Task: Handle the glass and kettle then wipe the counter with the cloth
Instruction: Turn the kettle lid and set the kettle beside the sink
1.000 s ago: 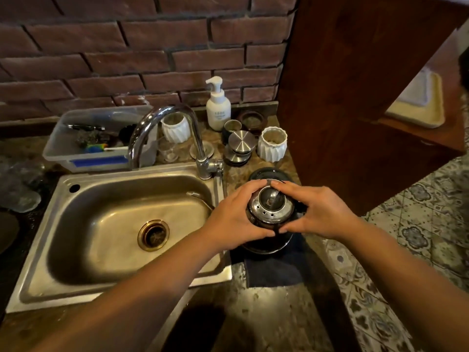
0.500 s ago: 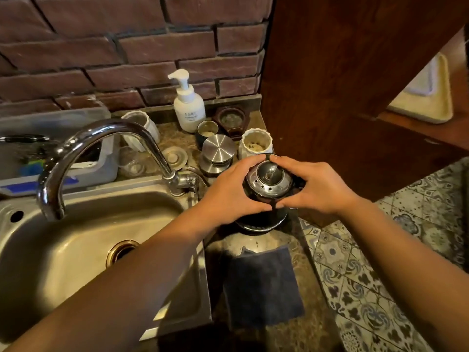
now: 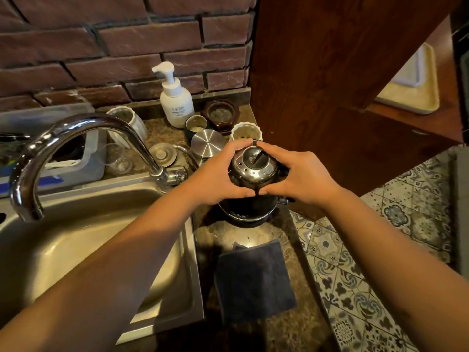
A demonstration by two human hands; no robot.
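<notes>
Both cupped around the kettle (image 3: 253,171) on the counter (image 3: 269,232) right of the sink (image 3: 106,232) — left hand (image 3: 218,174) and right hand (image 3: 299,174) gripping its sides, thumbs nearly meeting — with the dark cloth (image 3: 253,278) flat nearer, the glass (image 3: 119,158) well left behind the tap (image 3: 83,133).

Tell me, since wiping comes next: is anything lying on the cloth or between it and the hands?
Nothing lies on the dark cloth. Both the left hand and right hand clasp the kettle, just beyond it; bare counter lies between.
</notes>
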